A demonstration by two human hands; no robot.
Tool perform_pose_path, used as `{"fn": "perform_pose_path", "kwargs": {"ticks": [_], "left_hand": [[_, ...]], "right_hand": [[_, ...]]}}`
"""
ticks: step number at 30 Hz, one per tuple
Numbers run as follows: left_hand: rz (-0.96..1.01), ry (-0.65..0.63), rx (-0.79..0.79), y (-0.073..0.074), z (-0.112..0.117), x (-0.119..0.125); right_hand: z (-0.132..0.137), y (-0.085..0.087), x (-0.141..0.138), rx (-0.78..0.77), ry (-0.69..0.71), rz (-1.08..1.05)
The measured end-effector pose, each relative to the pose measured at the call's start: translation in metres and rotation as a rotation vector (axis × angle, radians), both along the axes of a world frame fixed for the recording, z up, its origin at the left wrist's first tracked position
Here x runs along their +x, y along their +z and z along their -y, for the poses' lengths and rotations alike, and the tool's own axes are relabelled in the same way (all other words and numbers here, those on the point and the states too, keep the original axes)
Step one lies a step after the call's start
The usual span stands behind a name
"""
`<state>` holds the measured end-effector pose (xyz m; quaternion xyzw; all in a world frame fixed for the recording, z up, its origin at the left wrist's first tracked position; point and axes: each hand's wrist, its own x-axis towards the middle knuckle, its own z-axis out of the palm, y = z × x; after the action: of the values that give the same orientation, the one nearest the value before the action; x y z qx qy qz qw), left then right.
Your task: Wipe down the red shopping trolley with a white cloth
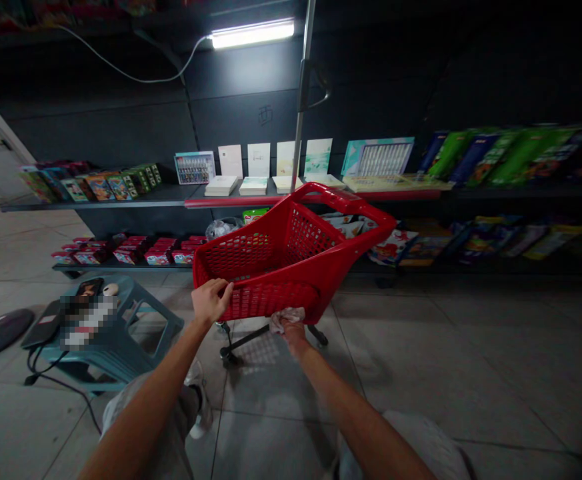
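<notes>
A red plastic shopping cart [338, 267] with perforated sides stands in front of me on dark legs with casters. My left hand [211, 300] is closed over the cart's upper rim at its near left corner, fingers hooked inside. Lower down, my right hand [293, 328] grips a crumpled, pale cloth [287, 318] against the bottom part of the cart's near side. The cloth hides most of the right fingertips. No goods can be made out inside the basket.
Behind the cart, a dark shelf [165, 195] carries boxes, notebooks and snack bags. A metal pole [301, 100] rises just beyond the cart. To the left, a blue-grey plastic stool [135, 300] holds a phone, a dark device and cables. A round base [8, 333] stands at far left.
</notes>
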<state>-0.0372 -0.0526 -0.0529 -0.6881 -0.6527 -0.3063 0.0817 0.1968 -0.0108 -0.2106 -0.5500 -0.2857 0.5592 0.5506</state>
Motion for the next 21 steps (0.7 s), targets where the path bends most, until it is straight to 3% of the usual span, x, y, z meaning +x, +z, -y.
{"fn": "perform_pose_path", "kwargs": {"ticks": [2, 6, 11, 15, 18, 21], "left_hand": [[-0.003, 0.004, -0.009, 0.000, -0.001, -0.004], [-0.016, 0.003, -0.018, -0.001, -0.002, -0.010], [-0.004, 0.005, 0.001, 0.000, -0.002, -0.010], [0.014, 0.019, -0.009, 0.003, -0.001, -0.008], [0.012, 0.021, -0.019, 0.004, -0.001, -0.008], [0.011, 0.019, -0.013, 0.004, -0.003, -0.008]], "right_hand": [[0.003, 0.011, -0.006, -0.039, -0.004, -0.050], [-0.008, 0.039, 0.011, -0.028, -0.184, -0.008], [-0.032, 0.105, 0.068, 0.399, -0.424, 0.233], [-0.039, 0.157, 0.113, 0.724, -0.403, 0.596], [-0.045, 0.159, 0.136, 0.790, -0.405, 0.782], [-0.053, 0.128, 0.147, 0.620, -0.365, 0.867]]}}
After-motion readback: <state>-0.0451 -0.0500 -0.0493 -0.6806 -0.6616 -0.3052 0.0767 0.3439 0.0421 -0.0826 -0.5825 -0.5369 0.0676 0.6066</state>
